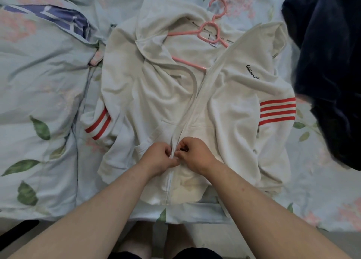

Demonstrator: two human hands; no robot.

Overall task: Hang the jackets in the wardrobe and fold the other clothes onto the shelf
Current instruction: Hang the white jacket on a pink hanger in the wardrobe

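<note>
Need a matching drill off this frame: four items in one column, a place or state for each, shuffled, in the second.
Column 1
1. pink hanger
2. white jacket
3. dark blue garment
4. left hand and right hand

Column 2
A. heaped at the right edge of the view
B. pinching the jacket front at its zip
C. spread flat on the floral bedding, upper front open
D. inside the jacket's neck, hook poking out at the top

Pairs: 1-D, 2-C, 3-A, 4-B

Home bedroom, floral bedding (39,94), strewn clothes
</note>
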